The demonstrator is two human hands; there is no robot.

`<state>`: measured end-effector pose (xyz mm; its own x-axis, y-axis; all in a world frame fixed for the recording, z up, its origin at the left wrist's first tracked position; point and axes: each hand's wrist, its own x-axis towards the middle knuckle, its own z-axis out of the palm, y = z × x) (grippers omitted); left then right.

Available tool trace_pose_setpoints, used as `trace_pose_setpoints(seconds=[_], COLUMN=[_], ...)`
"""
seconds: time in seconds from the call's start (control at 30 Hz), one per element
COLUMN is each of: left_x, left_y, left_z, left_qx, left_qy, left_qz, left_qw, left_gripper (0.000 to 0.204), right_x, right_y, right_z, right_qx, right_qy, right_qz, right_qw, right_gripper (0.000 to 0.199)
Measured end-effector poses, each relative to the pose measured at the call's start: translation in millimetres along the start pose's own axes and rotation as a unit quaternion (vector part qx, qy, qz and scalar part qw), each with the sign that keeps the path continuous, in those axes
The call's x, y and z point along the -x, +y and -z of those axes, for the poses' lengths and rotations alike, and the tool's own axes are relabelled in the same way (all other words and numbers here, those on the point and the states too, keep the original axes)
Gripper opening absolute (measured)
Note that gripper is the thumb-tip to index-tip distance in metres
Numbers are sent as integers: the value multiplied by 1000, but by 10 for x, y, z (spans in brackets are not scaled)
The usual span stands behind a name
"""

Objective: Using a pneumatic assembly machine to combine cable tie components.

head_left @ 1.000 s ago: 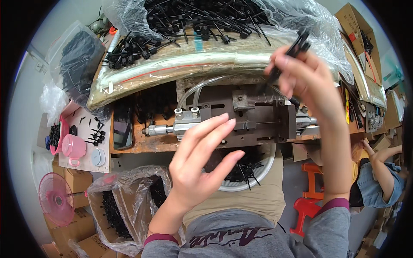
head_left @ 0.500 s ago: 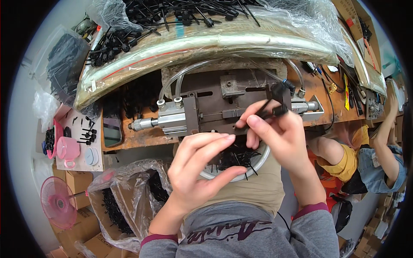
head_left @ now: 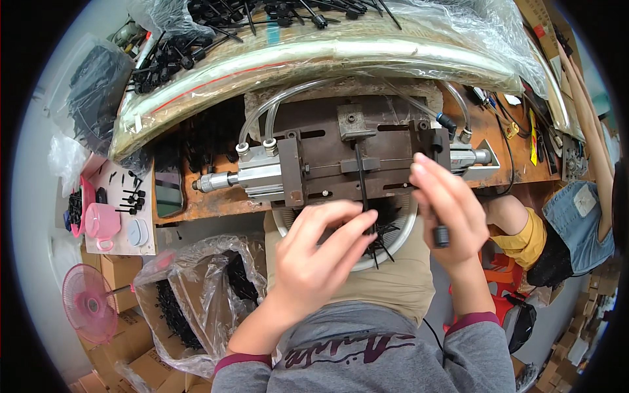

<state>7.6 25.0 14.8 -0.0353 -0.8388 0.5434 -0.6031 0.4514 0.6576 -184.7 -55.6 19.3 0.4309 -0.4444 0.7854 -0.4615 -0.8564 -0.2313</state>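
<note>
Over my feed, I have the left hand point(head_left: 313, 259) pinching a black rod point(head_left: 361, 173) already laid across the dark metal fixture point(head_left: 392, 145), while the right hand point(head_left: 457, 219) curls its fingers round a black-capped part point(head_left: 441, 236), seemingly not yet placed.

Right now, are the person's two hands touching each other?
Apart. The head view shows part of the brown metal fixture in the gap between the left hand and the right hand.

Slim black plastic rod point(head_left: 361, 175) mid-across dark brown metal fixture point(head_left: 314, 157); black knob-ended plastic stick point(head_left: 441, 236), partly hidden, at fixture's right.
</note>
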Motion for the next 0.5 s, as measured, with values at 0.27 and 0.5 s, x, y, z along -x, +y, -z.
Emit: trace_pose_setpoints(seconds=[0.27,0.5], left_x=[-47,-124], left_y=[-188,-184], left_z=[-284,-257], left_qx=[-196,-198], left_qy=[-54,-83], left_qz=[-68,-51], left_qw=[977,975], left_gripper=[26,26], right_x=[138,126], right_y=[-163,-250], right_z=[231,269], right_qx=[-41,-251], right_qy=[77,75], right_qz=[-174,-283], right_qw=[981,923], right_gripper=[22,21])
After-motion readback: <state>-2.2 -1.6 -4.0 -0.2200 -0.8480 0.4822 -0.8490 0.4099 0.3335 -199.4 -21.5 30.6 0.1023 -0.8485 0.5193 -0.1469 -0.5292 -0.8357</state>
